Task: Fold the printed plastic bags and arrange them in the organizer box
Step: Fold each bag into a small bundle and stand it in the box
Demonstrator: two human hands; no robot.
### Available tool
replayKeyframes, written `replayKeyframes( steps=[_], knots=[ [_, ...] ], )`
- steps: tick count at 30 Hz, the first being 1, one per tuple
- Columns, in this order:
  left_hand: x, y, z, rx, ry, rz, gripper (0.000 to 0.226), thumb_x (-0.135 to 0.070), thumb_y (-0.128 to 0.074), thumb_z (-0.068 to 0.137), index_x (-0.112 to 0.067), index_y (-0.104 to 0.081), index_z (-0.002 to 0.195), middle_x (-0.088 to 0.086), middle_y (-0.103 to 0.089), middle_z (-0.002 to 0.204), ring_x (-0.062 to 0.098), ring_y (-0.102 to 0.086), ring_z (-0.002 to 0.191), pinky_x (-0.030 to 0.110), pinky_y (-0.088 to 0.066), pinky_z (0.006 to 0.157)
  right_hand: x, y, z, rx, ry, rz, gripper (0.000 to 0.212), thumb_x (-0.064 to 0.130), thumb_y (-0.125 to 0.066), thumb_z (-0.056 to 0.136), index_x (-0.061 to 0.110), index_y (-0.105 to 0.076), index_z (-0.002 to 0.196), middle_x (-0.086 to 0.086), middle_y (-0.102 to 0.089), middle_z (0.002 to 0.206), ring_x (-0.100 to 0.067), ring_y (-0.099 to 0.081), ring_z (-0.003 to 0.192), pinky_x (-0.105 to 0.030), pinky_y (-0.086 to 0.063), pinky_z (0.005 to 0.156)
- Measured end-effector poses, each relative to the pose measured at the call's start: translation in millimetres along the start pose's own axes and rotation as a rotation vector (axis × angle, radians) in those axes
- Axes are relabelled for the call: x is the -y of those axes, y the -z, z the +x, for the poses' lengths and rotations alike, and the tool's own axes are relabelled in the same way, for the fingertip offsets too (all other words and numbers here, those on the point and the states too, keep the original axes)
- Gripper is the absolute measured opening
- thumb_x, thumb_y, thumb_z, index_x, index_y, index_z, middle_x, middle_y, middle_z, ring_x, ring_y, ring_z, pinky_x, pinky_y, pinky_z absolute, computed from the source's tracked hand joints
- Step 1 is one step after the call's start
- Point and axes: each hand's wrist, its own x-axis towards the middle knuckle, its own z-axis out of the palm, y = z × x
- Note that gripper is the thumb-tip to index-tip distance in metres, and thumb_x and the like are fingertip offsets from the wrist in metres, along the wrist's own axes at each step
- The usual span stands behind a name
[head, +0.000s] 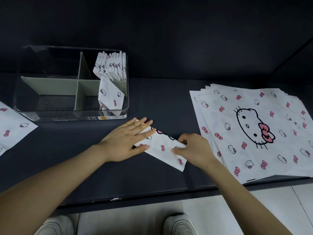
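A white plastic bag printed with cat faces and pink bows (163, 147) lies partly folded into a narrow strip on the dark table in front of me. My left hand (127, 139) presses flat on its left end with straight fingers. My right hand (193, 148) pinches the strip's right end, fingers curled over the edge. The clear organizer box (71, 114) stands at the back left. Several folded bags (111, 65) stand in its back right compartment, and one folded bag (111, 97) leans in the front right compartment.
A stack of flat unfolded bags (254, 129) covers the table's right side. Another flat bag (11, 129) lies at the left edge. The table's front edge (152, 195) runs just below my forearms, with a tiled floor and my shoes beneath.
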Motion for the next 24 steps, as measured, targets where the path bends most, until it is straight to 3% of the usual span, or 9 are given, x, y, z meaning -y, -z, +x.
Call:
replayKeyframes(
  steps=[4, 6, 9, 12, 14, 16, 19, 21, 24],
  knots=[
    [-4.2, 0.9, -2.6, -0.084, -0.006, -0.018, 0.055, -0.051, -0.027, 0.100, -0.025, -0.032, 0.149, 0.002, -0.023, 0.157, 0.019, -0.014, 0.147, 0.034, -0.006, 0.119, 0.5, -5.8, -16.7, 0.009, -0.076, 0.283, 0.014, 0.013, -0.069, 0.077, 0.010, -0.057, 0.069, -0.009, -0.065, 0.071, -0.023, -0.060, 0.063, -0.033, -0.049, 0.053],
    [-21.2, 1.7, -7.8, -0.207, 0.027, -0.082, 0.050, -0.041, -0.038, 0.098, -0.019, -0.045, 0.143, 0.004, -0.036, 0.152, 0.020, -0.026, 0.143, 0.036, -0.016, 0.118, -1.1, -9.8, -25.4, 0.051, -0.170, 0.481, 0.015, 0.006, -0.070, 0.077, 0.005, -0.057, 0.069, -0.012, -0.067, 0.071, -0.019, -0.062, 0.057, -0.027, -0.047, 0.044],
    [-56.3, 2.2, -22.3, -0.359, 0.071, -0.391, 0.040, -0.028, -0.051, 0.093, -0.015, -0.060, 0.129, 0.000, -0.055, 0.138, 0.014, -0.042, 0.135, 0.033, -0.032, 0.111, 1.4, -14.5, -36.5, 0.115, -0.313, 0.737, 0.015, 0.000, -0.071, 0.079, 0.001, -0.057, 0.072, -0.010, -0.066, 0.068, -0.014, -0.063, 0.050, -0.023, -0.046, 0.042],
    [-78.5, -1.3, -38.1, -0.245, 0.045, -0.667, 0.049, -0.027, -0.057, 0.086, -0.017, -0.055, 0.134, -0.009, -0.054, 0.138, 0.003, -0.040, 0.134, 0.022, -0.029, 0.113, 5.9, -14.3, -40.7, 0.184, -0.441, 0.967, 0.012, -0.003, -0.071, 0.079, 0.001, -0.059, 0.078, -0.007, -0.067, 0.067, -0.013, -0.065, 0.052, -0.021, -0.047, 0.042],
    [-81.7, -7.5, -40.9, -0.204, 0.052, -0.632, 0.057, -0.033, -0.059, 0.083, -0.021, -0.050, 0.138, -0.011, -0.051, 0.140, 0.000, -0.040, 0.133, 0.017, -0.025, 0.112, 10.0, -11.7, -41.5, 0.246, -0.508, 1.104, 0.009, -0.004, -0.067, 0.081, 0.002, -0.062, 0.079, -0.004, -0.068, 0.062, -0.010, -0.065, 0.051, -0.019, -0.048, 0.043],
    [-86.6, -10.7, -36.9, -0.291, 0.148, -0.595, 0.051, -0.040, -0.059, 0.084, -0.024, -0.054, 0.133, -0.012, -0.058, 0.132, 0.002, -0.051, 0.123, 0.014, -0.033, 0.106, 15.8, -8.7, -42.1, 0.303, -0.546, 1.192, 0.009, -0.004, -0.064, 0.084, 0.004, -0.064, 0.079, -0.003, -0.069, 0.061, -0.008, -0.065, 0.050, -0.017, -0.049, 0.044],
    [-96.9, -6.1, -28.2, -0.452, 0.340, -0.648, 0.033, -0.043, -0.051, 0.089, -0.023, -0.072, 0.106, -0.021, -0.069, 0.099, -0.007, -0.062, 0.087, 0.001, -0.040, 0.076, 26.2, 1.5, -43.1, 0.311, -0.528, 1.266, 0.009, 0.010, -0.062, 0.090, 0.003, -0.066, 0.087, -0.009, -0.070, 0.064, -0.012, -0.066, 0.051, -0.018, -0.049, 0.043],
    [-97.8, -5.3, -23.7, -0.470, 0.505, -0.756, 0.041, -0.051, -0.046, 0.089, -0.017, -0.064, 0.075, -0.012, -0.059, 0.066, -0.001, -0.048, 0.057, 0.012, -0.035, 0.055, 26.3, 4.9, -39.6, 0.222, -0.448, 1.140, 0.029, 0.034, -0.057, 0.093, 0.006, -0.064, 0.092, -0.009, -0.073, 0.071, -0.015, -0.067, 0.054, -0.021, -0.049, 0.043],
    [-91.7, 1.2, -19.9, -0.390, 0.655, -0.982, 0.058, -0.053, -0.047, 0.090, 0.000, -0.049, 0.068, 0.011, -0.050, 0.064, 0.005, -0.038, 0.062, 0.029, -0.033, 0.059, 23.0, 3.6, -33.2, -0.028, -0.235, 0.851, 0.029, 0.045, -0.053, 0.092, 0.019, -0.064, 0.097, 0.003, -0.071, 0.092, -0.010, -0.065, 0.068, -0.021, -0.048, 0.052]
  ],
)
